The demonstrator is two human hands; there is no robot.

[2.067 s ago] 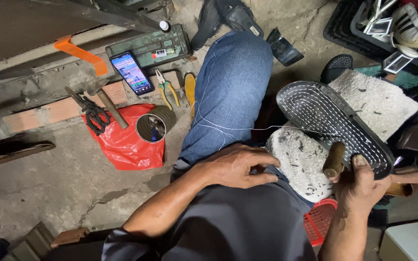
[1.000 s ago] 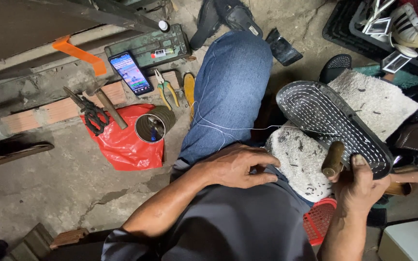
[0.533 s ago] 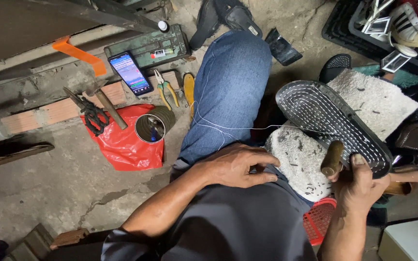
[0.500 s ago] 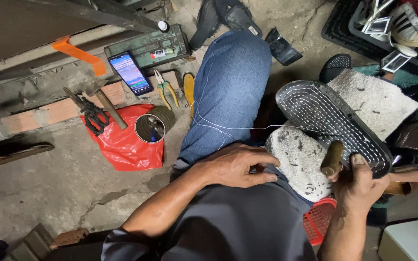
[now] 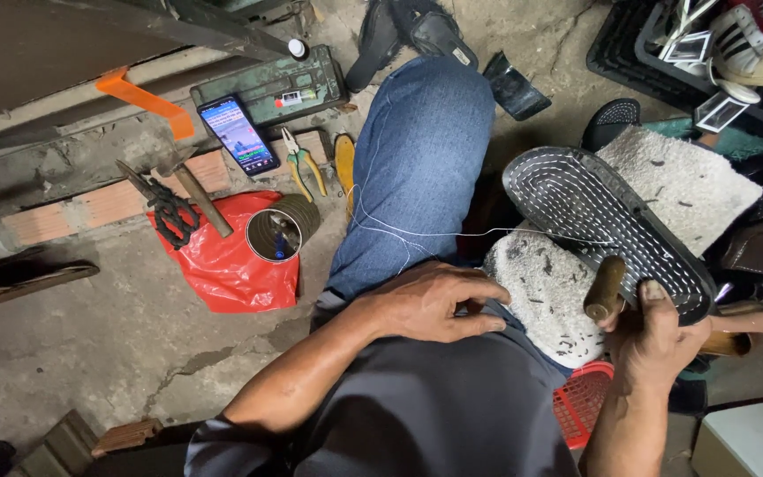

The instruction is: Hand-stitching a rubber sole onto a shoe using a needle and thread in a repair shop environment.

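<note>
Fingers (image 5: 655, 305) grip wooden handle (image 5: 605, 287) against black sole (image 5: 602, 221).

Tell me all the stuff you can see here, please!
sole: 1, black with white stitching, on the pads at right
thread: 1, white, running from the sole across the knee
awl handle: 1, brown wood, by the right hand
pads: 2, whitish, under the sole
phone: 1, screen lit, on the ledge
box: 1, green, behind the phone
pliers: 1, green and yellow handles, on the bricks
scissors: 1, black, on the bag
hammer: 1, wooden handle, on the bag
bag: 1, red, on the floor
can: 1, metal, on its side on the bag
basket: 1, red, bottom right
left hand: on the lap
right hand: gripping at the sole's edge
</note>
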